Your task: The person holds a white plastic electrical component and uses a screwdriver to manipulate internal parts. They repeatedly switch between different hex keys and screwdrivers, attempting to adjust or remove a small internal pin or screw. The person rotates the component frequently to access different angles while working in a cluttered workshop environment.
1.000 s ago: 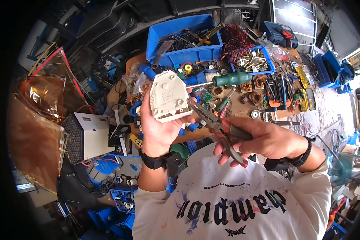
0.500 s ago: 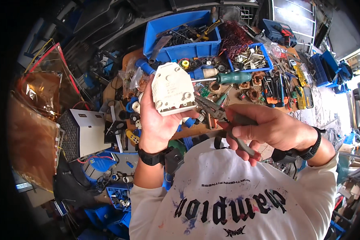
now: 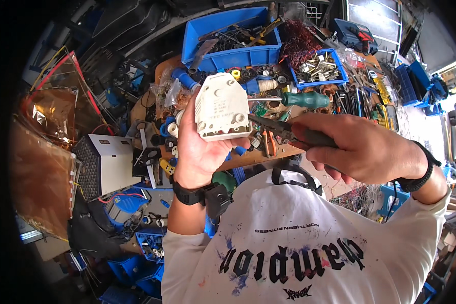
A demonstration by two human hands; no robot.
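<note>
My left hand (image 3: 200, 158) is closed around a cream-white plastic casing (image 3: 223, 104) with a five-sided outline, moulded holes and a row of openings along its lower edge. It is raised above the workbench, its back face up. My right hand (image 3: 362, 147) is wrapped around a pair of pliers (image 3: 281, 127) with dark, worn handles. The jaws point left, their tips at the casing's lower right corner; whether they grip anything there I cannot tell. Beyond the pliers lies a green-handled screwdriver (image 3: 305, 100), its shaft pointing toward the casing.
A blue bin (image 3: 233, 60) of tools and a blue tray (image 3: 321, 80) of metal parts stand at the bench's far side. Orange-handled pliers (image 3: 269, 143) lie near the bench edge. A drill in a case (image 3: 361, 41) sits far right, a white panelled box (image 3: 109, 164) left.
My right hand has turned over and shifted right and up, bringing the pliers flatter, with one handle now mostly hidden. The casing has tipped slightly in my left hand.
</note>
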